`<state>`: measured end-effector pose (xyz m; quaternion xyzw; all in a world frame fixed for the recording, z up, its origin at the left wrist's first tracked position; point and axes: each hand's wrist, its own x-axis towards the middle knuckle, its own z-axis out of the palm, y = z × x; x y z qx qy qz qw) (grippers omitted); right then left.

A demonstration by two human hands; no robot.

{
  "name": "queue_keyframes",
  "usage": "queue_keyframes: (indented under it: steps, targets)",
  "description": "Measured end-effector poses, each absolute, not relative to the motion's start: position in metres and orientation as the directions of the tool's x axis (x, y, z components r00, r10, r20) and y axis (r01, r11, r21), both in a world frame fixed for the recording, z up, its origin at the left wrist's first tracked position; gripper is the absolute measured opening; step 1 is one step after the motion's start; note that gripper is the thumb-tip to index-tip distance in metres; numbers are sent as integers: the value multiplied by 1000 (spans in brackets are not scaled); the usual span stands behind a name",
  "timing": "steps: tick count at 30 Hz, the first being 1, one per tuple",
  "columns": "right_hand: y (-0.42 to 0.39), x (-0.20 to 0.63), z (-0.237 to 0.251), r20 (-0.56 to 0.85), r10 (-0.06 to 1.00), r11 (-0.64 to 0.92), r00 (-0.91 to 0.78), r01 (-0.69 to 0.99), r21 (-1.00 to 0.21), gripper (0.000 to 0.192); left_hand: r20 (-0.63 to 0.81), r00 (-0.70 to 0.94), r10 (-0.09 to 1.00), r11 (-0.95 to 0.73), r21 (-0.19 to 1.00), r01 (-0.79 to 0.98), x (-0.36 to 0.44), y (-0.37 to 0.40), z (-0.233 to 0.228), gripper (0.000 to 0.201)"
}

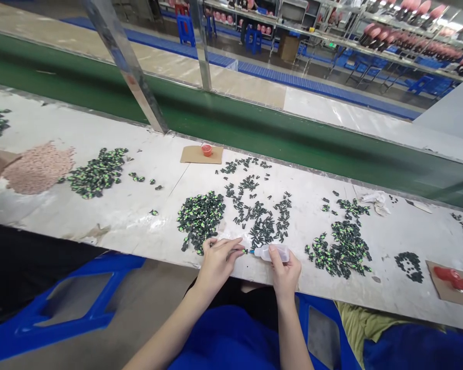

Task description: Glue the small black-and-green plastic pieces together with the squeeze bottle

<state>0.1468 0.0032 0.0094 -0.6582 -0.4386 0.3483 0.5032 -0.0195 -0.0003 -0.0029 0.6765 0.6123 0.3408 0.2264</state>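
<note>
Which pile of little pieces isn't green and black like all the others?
The pink pile at the far left of the white table. Every other heap, like the one by the left hand, is dark with green.

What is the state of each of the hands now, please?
Left hand: closed on a small dark piece, pinched at the fingertips.
Right hand: closed around a small squeeze bottle, nozzle at the piece.

A factory line, seemingly — green conveyor belt (254, 131), heaped small parts (200, 216).
</note>
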Motion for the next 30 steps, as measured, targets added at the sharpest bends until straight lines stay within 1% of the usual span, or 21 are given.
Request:
queue_keyframes:
  steps: [7, 15, 20, 25, 30]
  targets:
    - [4, 148, 9, -15, 927, -102, 376, 212, -972, 37, 187, 18, 982, -150, 724, 674, -19, 1, -3, 20]
    - [6, 145, 16, -47, 930, -114, 365, 164, -980, 37, 187, 36, 982, -162, 719, 676, -19, 2, -1, 20]
    - [7, 146, 15, -29, 930, -98, 365, 170, -981, 37, 178, 27, 984, -149, 718, 680, -19, 2, 0, 19]
    - [8, 145, 14, -41, 929, -110, 367, 168, -980, 37, 172, 23, 985, -143, 729, 670, -20, 3, -1, 18]
    - [9, 143, 16, -23, 915, -105, 404, 183, -978, 38, 167, 19, 986, -137, 732, 667, -20, 3, -1, 17]
